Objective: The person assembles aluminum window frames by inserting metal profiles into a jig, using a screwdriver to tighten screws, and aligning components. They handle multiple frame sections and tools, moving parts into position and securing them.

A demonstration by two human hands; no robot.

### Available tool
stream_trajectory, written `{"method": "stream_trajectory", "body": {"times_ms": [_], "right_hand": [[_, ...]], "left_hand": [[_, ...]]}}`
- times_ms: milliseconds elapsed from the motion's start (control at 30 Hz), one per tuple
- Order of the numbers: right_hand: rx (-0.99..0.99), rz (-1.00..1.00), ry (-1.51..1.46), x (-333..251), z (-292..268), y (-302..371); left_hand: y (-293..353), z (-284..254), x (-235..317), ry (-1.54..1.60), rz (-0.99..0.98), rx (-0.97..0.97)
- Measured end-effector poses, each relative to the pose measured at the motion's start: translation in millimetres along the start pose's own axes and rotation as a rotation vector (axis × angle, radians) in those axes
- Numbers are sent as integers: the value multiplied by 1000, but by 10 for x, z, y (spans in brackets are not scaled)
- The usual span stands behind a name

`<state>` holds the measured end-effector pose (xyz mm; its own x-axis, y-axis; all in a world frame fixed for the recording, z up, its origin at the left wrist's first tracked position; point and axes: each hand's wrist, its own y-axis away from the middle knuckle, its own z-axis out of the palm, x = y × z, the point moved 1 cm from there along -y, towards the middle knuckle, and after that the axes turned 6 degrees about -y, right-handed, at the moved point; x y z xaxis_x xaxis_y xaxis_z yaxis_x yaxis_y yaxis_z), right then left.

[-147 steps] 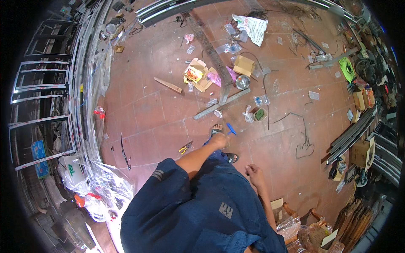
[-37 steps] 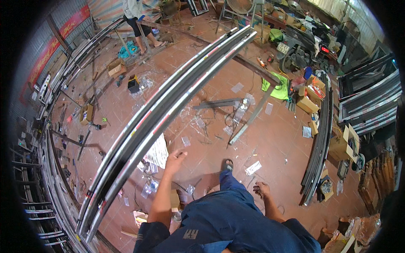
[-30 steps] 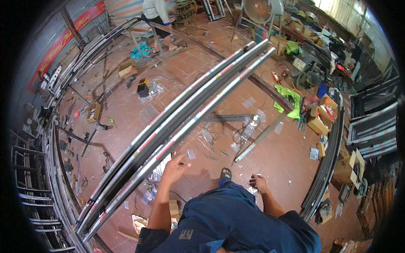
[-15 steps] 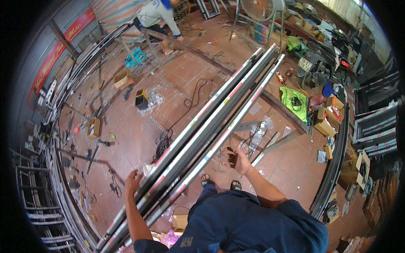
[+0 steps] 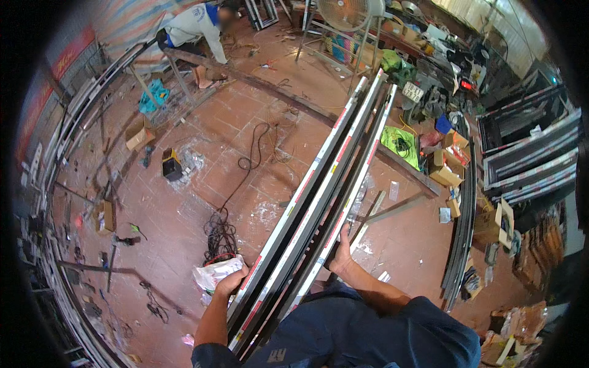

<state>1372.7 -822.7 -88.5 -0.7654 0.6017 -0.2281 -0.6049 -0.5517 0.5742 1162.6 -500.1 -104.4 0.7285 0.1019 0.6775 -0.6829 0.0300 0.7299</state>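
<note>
Three long dark metal profiles (image 5: 307, 216) with strips of white, red-marked film lie side by side, running from below my body to the far trestle. My left hand (image 5: 232, 281) is closed on the outer edge of the left profile, its fingers partly hidden underneath. On the opposite side, my right hand (image 5: 342, 256) grips the right profile, thumb up along its side and the other fingers out of sight below. A white plastic bag (image 5: 218, 271) sits beside my left hand, next to a tangle of black cable (image 5: 219, 239).
A steel beam (image 5: 276, 92) crosses under the profiles' far part. At the far left another person (image 5: 195, 30) bends toward the floor. A standing fan (image 5: 343, 13) is at the back. Cardboard boxes (image 5: 446, 168), a green bag (image 5: 399, 147) and stacked frames (image 5: 531, 156) line the right side.
Both hands have closed on the outer profiles; the right was apart from them with its fingers spread. The profiles now appear steeper in view, and the whole view has shifted.
</note>
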Motion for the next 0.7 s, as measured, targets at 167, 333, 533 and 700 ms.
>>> {"method": "stream_trajectory", "body": {"times_ms": [167, 333, 533, 700], "right_hand": [[-105, 66, 216, 20, 110, 11], [93, -75, 359, 76, 275, 156], [40, -37, 533, 108, 500, 210], [-32, -254, 369, 70, 207, -2]], "left_hand": [[304, 562, 869, 132, -9, -363], [-43, 688, 897, -359, 268, -81], [-652, 752, 533, 33, 480, -286], [-418, 657, 853, -77, 355, -319]]}}
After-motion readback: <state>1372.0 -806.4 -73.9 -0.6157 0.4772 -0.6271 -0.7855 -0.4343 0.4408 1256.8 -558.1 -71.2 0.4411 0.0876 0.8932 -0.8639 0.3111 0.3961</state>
